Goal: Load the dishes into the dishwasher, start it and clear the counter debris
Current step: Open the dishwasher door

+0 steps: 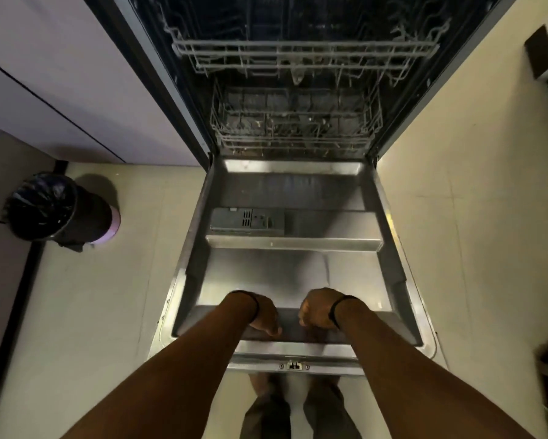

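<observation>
Down at six o'clock both forearms reach out over the open dishwasher door (pixel 298 274), which lies flat and low in front of the person. The left hand (pixel 261 315) sits on the door's near edge at about seven o'clock of centre, fingers curled over the dark lip, thumb on top; the right hand (pixel 318 308) matches it just beside at five o'clock, knuckles up, fingers wrapped round the same lip. Both are clamped on the door. Further out, at the middle of the door panel, the detergent compartment (pixel 246 221) sits closed, left of centre. Beyond that, toward twelve o'clock, the lower rack (pixel 295 128) is pushed in and looks bare of dishes, and the upper rack (pixel 304 55) above it shows only wire, though it is dim in there and hard to be sure. Off at nine o'clock a bin (pixel 44 205) with a dark liner stands on the floor, well apart from the door. No dishes show anywhere here, so loading seems not yet begun. The risks, as I read it: leaning weight on that near edge could strain the hinges; letting go suddenly could let the door swing or slam; and the legs stand right under the door's edge, so a shin knock is likely when stepping in.
</observation>
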Demonstrator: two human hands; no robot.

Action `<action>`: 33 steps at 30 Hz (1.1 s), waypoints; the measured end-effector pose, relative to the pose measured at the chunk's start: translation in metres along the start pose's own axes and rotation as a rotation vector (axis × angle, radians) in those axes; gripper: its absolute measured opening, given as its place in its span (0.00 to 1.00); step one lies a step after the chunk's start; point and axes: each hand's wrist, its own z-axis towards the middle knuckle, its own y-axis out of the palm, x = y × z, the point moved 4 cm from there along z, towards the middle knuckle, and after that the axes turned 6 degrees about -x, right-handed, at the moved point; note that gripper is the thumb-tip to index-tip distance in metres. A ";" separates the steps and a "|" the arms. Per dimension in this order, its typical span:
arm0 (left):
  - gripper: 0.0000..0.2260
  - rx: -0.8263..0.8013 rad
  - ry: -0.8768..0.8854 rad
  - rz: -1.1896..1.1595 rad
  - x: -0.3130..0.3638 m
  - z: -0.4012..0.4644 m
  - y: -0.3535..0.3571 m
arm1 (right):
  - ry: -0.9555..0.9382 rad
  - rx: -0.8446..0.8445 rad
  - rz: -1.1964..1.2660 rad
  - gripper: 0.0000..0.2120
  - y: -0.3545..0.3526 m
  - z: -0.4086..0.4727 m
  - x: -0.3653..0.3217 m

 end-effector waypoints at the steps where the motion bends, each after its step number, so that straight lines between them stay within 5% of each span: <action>1: 0.24 -0.013 0.005 -0.018 0.000 0.014 0.010 | -0.010 -0.019 -0.032 0.14 0.012 0.010 0.004; 13: 0.35 0.094 -0.097 -0.103 -0.021 0.139 0.095 | 0.017 -0.124 -0.065 0.25 0.106 0.112 0.038; 21: 0.33 0.092 -0.118 -0.131 -0.028 0.191 0.117 | 0.029 -0.103 -0.033 0.34 0.156 0.157 0.060; 33: 0.34 0.045 -0.149 -0.123 -0.031 0.221 0.132 | 0.025 -0.128 -0.025 0.34 0.180 0.195 0.071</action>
